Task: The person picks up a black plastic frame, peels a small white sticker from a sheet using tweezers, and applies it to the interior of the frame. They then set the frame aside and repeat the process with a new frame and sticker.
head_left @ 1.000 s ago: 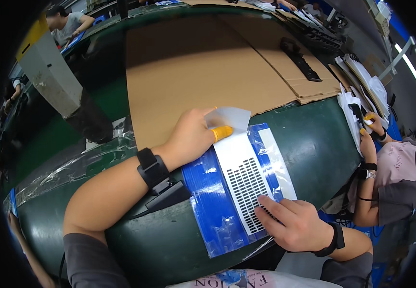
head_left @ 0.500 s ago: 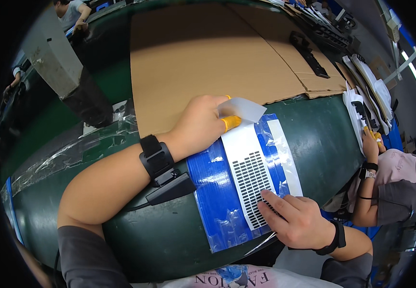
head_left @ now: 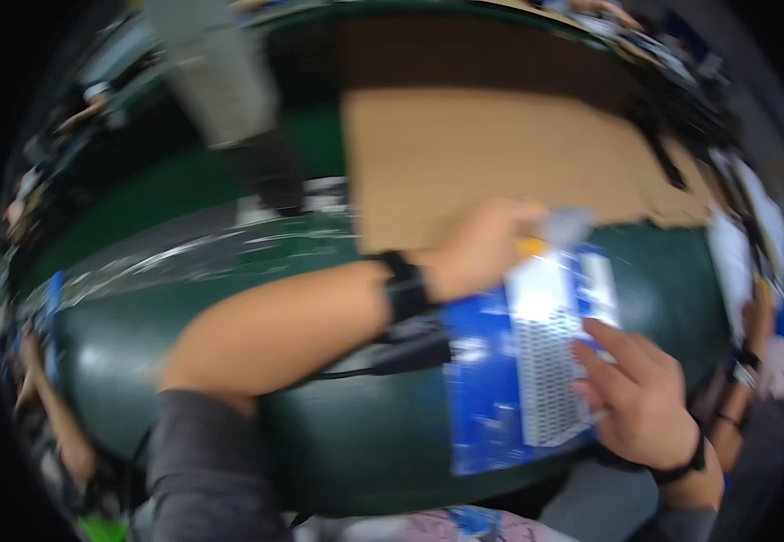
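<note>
The right hand (head_left: pixel 638 402), fingers parted, has shifted to the right edge of the white sheet (head_left: pixel 539 285) on the blue board (head_left: pixel 480 406), exposing more grid, while the left hand (head_left: pixel 491 237) grips translucent film (head_left: pixel 572 223) at the far end.

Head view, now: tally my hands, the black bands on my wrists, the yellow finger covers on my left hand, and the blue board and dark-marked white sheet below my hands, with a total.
Hands: 2, left hand and right hand
Black wristbands: 2
Yellow finger covers: 2, blurred
Blue board: 1
Dark-marked white sheet: 1
Total: 8
</note>
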A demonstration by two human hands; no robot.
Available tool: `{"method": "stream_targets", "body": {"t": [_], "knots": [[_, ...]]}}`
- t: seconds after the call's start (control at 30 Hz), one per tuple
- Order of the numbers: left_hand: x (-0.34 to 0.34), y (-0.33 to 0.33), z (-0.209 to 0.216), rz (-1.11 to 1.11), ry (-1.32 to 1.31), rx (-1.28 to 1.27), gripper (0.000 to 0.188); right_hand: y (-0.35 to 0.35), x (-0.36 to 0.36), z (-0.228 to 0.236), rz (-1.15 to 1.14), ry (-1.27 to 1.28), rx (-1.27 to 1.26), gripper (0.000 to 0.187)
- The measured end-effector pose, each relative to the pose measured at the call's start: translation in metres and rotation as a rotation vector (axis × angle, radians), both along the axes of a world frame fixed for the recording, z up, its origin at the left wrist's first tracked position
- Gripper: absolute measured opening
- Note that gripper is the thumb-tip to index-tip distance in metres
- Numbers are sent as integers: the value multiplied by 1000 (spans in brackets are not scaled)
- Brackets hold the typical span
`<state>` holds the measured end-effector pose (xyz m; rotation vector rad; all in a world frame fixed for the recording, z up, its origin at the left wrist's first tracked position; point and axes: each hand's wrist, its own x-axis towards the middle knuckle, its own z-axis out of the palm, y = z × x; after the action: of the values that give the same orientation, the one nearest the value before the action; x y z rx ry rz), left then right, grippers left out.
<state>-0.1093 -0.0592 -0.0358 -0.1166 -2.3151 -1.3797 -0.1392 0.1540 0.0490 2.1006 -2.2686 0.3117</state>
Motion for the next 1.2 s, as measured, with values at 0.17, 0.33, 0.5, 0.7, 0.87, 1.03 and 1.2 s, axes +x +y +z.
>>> {"method": "stream_targets", "body": {"t": [0.17,0.33,0.5,0.7,0.87,1.03,1.2], "knots": [[-39,32,-4,60,121,31,9,22,2,11,36,313,116,38],[-22,15,-9,158,75,-13,5,-2,-3,-34,113,93,298,46],[-21,7,-7,134,44,-97,10,-19,-14,-22,160,10,331,35],[-19,17,-1,179,0,-27,11,-4,-42,-45,43,42,382,31],[-14,14,2,181,-18,117,13,-15,-11,-20,120,94,266,43],[-14,14,4,173,-41,108,15,-5,-22,-26,95,121,103,41],[-18,13,-1,159,-13,56,16,-12,-17,-24,149,100,230,23]]}}
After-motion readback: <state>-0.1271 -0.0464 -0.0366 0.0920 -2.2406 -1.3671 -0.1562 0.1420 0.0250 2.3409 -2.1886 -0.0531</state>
